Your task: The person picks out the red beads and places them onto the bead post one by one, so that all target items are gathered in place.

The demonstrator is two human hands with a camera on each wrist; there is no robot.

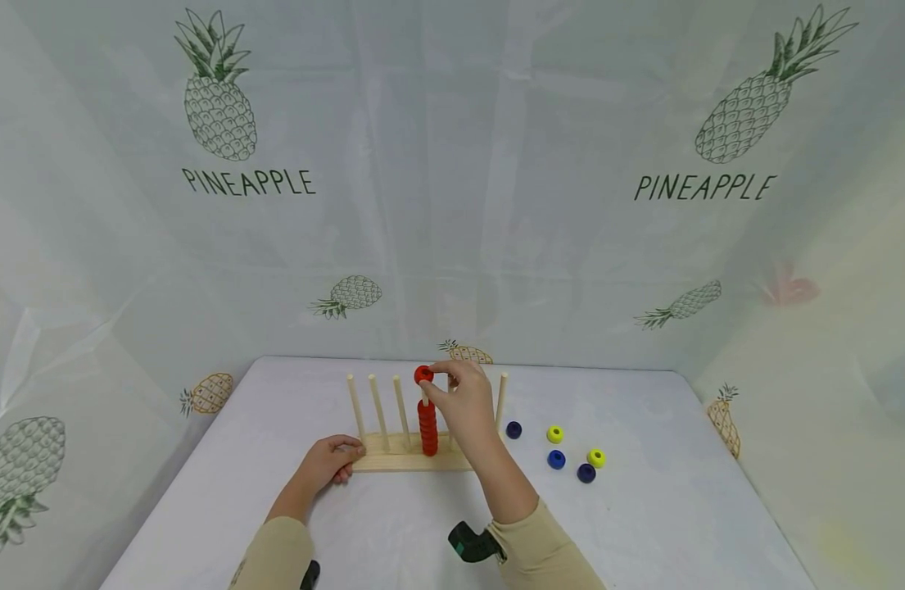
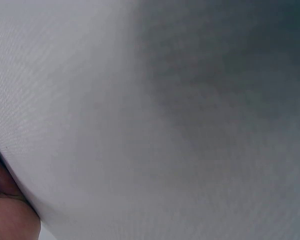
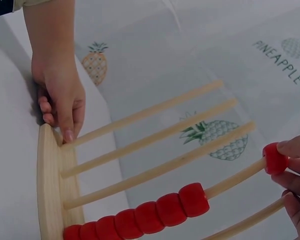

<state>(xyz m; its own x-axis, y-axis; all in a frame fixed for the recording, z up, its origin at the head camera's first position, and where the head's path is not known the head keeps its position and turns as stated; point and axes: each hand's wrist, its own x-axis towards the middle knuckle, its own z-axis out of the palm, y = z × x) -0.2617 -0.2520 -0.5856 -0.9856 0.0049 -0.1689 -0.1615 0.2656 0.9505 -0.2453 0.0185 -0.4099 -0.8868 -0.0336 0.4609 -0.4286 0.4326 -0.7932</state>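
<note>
A wooden bead stand (image 1: 393, 464) with upright rods stands on the white-covered table. My left hand (image 1: 327, 460) grips the left end of its base, thumb on top, as the right wrist view also shows. Several red beads (image 3: 146, 217) are stacked on one middle rod. At that rod's tip, my right hand (image 1: 468, 406) pinches another red bead (image 3: 275, 159) between thumb and fingers, well above the stack. Three bare rods rise left of it; my right hand partly covers the rods to the right. The left wrist view is mostly blurred white surface, with a bit of skin at lower left.
Right of the stand lie loose beads: two yellow beads (image 1: 555, 434), a blue bead (image 1: 556, 460) and two dark blue beads (image 1: 586, 473). A black wrist device (image 1: 472, 543) sticks out from the right sleeve. Pineapple-printed white sheeting (image 1: 452, 205) surrounds the table.
</note>
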